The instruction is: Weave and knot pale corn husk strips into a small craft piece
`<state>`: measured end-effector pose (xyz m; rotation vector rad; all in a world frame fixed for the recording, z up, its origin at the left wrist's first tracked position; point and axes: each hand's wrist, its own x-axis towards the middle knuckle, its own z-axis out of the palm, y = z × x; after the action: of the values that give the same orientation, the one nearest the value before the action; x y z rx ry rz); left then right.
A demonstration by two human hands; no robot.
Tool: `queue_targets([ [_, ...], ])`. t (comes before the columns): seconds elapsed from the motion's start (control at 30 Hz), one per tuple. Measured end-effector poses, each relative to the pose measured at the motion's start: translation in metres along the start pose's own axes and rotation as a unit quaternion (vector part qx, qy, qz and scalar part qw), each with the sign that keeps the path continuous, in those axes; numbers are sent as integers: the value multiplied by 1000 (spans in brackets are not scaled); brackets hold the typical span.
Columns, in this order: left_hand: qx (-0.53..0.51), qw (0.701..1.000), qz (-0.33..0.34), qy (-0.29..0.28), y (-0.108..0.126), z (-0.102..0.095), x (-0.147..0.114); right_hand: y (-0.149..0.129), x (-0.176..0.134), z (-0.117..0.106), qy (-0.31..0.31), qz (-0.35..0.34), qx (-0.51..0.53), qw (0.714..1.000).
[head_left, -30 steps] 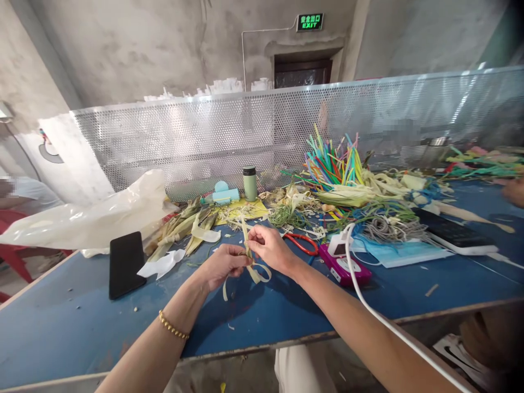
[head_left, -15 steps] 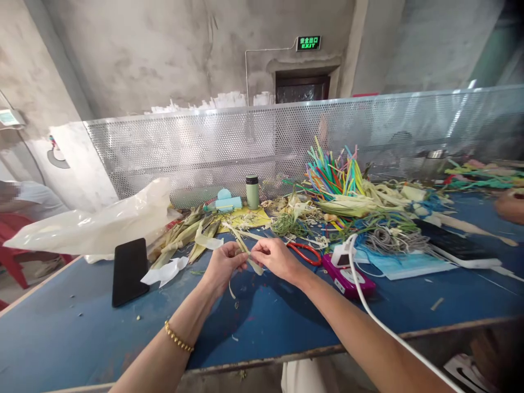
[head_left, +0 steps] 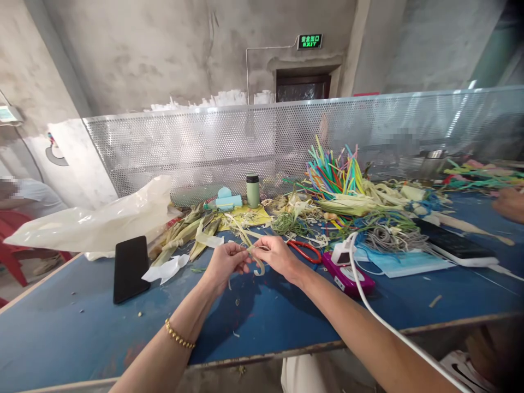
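Pale, flat husk strips [head_left: 243,233] run up and away from between my two hands, over the blue table [head_left: 164,327]. My left hand [head_left: 226,265] is closed in a pinch on the strips. Close beside it, fingertips almost touching, my right hand [head_left: 275,255] pinches the same strips from the other side. One strip end curls down below the fingers. Just left of my left hand lie a torn white sheet [head_left: 167,269] and a bundle of dry corn husks [head_left: 176,245]. Right of my right hand are red-handled scissors [head_left: 305,252].
A black phone [head_left: 131,270] and clear plastic bag [head_left: 98,218] lie left. Behind stand a green bottle [head_left: 252,192] and bright coloured strips [head_left: 335,172]. A purple box [head_left: 347,278] with white cable and a face mask [head_left: 409,263] lie right. Another person's hand [head_left: 510,204] shows far right.
The husk strips have shifted in my fingers, and the loose end now curls instead of hanging flat. My hands stay in nearly the same place.
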<state>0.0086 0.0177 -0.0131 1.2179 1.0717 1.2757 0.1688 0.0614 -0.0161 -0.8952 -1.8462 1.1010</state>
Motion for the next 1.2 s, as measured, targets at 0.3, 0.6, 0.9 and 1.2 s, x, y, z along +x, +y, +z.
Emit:
queue_targets([
  [0.3,-27,997,-53,-55,5,-1,-4,-10,-1,5,23,53,64,996],
  [0.6,-78,989,-82,-97,8,-4,-4,-12,-2,6,11,62,105,992],
  [0.9,-39,997,-48,-55,7,1,-4,-13,-3,7,-17,35,103,994],
  [1.2,-24,996,-59,-67,10,0,-6,-17,-5,3,-22,52,133,989],
])
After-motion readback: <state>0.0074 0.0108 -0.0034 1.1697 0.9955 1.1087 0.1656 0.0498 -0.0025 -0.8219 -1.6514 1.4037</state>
